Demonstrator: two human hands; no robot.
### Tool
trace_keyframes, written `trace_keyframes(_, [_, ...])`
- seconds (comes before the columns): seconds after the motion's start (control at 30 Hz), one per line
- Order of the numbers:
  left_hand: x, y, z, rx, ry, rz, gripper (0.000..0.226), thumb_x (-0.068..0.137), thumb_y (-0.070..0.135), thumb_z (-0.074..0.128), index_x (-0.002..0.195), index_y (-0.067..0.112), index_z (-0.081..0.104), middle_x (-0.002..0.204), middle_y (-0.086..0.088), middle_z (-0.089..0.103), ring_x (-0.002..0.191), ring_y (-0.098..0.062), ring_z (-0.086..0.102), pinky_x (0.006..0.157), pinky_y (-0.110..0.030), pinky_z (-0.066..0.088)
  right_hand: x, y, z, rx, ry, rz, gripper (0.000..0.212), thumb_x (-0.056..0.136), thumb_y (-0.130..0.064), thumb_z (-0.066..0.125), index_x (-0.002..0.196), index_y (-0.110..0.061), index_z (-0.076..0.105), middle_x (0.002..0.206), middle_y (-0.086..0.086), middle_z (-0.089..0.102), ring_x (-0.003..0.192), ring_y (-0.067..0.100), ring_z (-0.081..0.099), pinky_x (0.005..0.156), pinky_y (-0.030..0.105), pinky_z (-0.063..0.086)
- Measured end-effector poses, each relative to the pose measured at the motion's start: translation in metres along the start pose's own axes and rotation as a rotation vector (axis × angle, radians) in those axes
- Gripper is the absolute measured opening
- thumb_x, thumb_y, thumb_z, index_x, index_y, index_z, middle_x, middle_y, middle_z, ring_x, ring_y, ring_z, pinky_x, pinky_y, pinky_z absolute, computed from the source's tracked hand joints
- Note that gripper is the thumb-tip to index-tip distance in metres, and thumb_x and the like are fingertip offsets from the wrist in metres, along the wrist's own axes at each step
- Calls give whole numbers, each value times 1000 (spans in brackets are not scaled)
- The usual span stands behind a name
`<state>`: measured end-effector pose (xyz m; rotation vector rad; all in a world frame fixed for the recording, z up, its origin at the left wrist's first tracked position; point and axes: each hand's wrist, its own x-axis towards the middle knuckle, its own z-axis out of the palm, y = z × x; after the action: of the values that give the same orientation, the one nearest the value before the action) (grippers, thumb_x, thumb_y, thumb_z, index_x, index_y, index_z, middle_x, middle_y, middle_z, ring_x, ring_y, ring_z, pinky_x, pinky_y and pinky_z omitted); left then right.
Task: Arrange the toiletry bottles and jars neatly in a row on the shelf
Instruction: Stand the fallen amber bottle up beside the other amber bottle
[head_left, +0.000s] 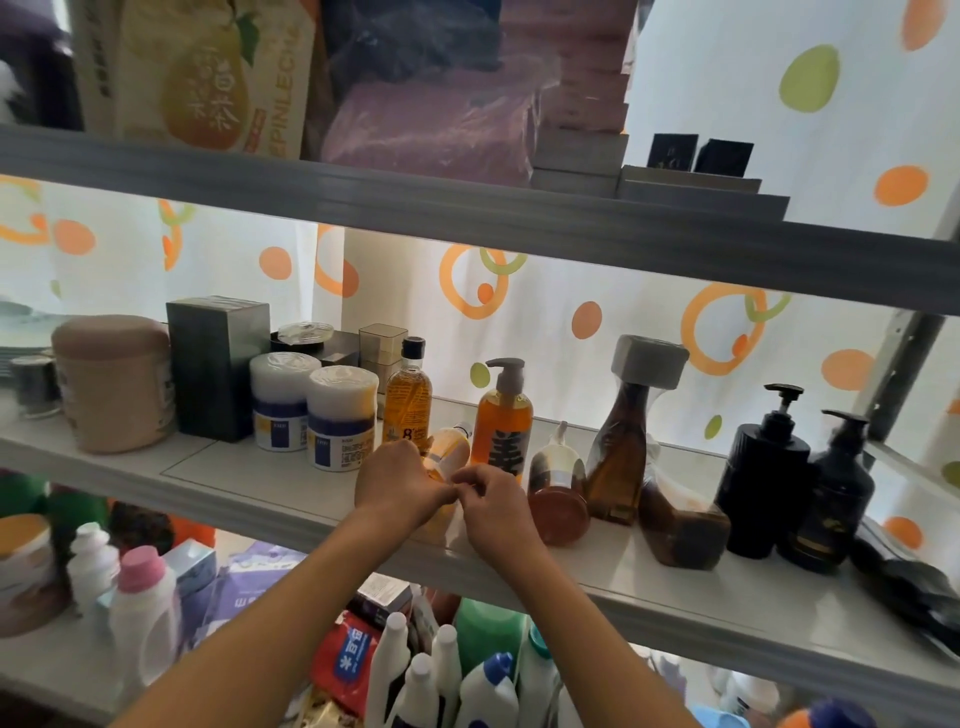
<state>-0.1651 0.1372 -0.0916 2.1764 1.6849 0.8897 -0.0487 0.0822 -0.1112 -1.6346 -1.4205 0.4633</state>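
— Where are your hands?

— Both at the front edge of the shelf (249, 486). My left hand (397, 480) curls round the yellow bottle (445, 451) lying on its side; my right hand (491, 501) pinches at the bottle's wrapping, fingertips meeting the left's.

— And the others?

— Orange pump bottle (504, 415) upright just behind; two white jars (314, 410) to the left; black pump bottles (795, 483) toward the right end.

Above the grey upper shelf edge (467, 208), a carton printed with a pear (208, 73) stands left of a purple wrapped bundle (431, 124), with two small black boxes (698, 153) to its right, while behind it hangs a white curtain with orange and green dots (779, 104), and far below it stand what seem to be white detergent bottles (441, 675).
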Motion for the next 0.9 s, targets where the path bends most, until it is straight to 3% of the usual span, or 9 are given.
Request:
trace_keyframes(0.1, [-3, -10, -8, -222, -59, -180, 54, 65, 55, 78, 98, 14, 70, 84, 2, 67, 73, -13, 63, 56, -21, 46, -4, -3, 0, 43, 6, 38, 24, 99, -21, 54, 118, -13, 66, 111, 2, 67, 102, 17, 61, 95, 37, 54])
trace_keyframes(0.23, [-22, -22, -18, -554, -61, -313, 54, 72, 42, 80, 114, 11, 66, 100, 2, 61, 86, -15, 56, 58, -21, 43, -8, -9, 4, 72, -14, 103, 28, 99, -30, 53, 116, -11, 66, 102, 0, 66, 98, 19, 63, 91, 44, 56])
trace_keyframes(0.37, [-48, -22, -26, -836, 18, -330, 62, 68, 36, 84, 119, 11, 60, 110, -5, 64, 95, -22, 61, 69, -29, 56, -11, -25, 6, 226, -73, 198, 34, 100, -40, 49, 112, -11, 62, 99, 4, 66, 91, 20, 66, 81, 36, 60])
trace_keyframes(0.5, [-68, -22, -32, -718, 164, -130, 69, 64, 43, 85, 121, 17, 56, 110, 2, 65, 93, -16, 64, 68, -19, 51, -14, -51, -9, 577, -154, 279, 46, 93, -52, 56, 115, -12, 62, 105, 10, 73, 89, 24, 74, 76, 39, 62])
trace_keyframes(0.6, [-79, -14, -36, -572, 318, 46, 65, 65, 45, 85, 119, 25, 54, 109, 5, 62, 95, -13, 61, 73, -22, 50, -18, -73, -17, 588, -96, 240, 57, 76, -57, 75, 112, -13, 64, 101, 7, 74, 86, 23, 75, 67, 36, 62])
trace_keyframes(0.67, [-85, -7, -39, -495, 355, 131, 64, 66, 43, 84, 118, 27, 50, 110, 6, 57, 97, -13, 59, 76, -26, 52, -25, -82, -19, 589, -19, 248, 53, 71, -54, 80, 106, -17, 65, 97, 5, 74, 84, 21, 74, 60, 33, 60])
trace_keyframes(0.77, [-86, 0, -54, -637, 200, 102, 66, 67, 47, 83, 119, 23, 51, 112, 6, 58, 99, -12, 58, 79, -27, 52, -31, -80, -28, 614, -2, 253, 47, 70, -50, 82, 102, -18, 67, 95, 7, 76, 81, 24, 75, 62, 35, 61])
trace_keyframes(0.9, [-80, -9, -70, -741, -208, -18, 61, 67, 44, 81, 117, 17, 58, 111, 1, 66, 99, -17, 63, 85, -33, 54, -40, -74, -39, 633, -34, 194, 32, 75, -42, 81, 95, -20, 69, 95, 8, 77, 83, 24, 75, 64, 34, 61])
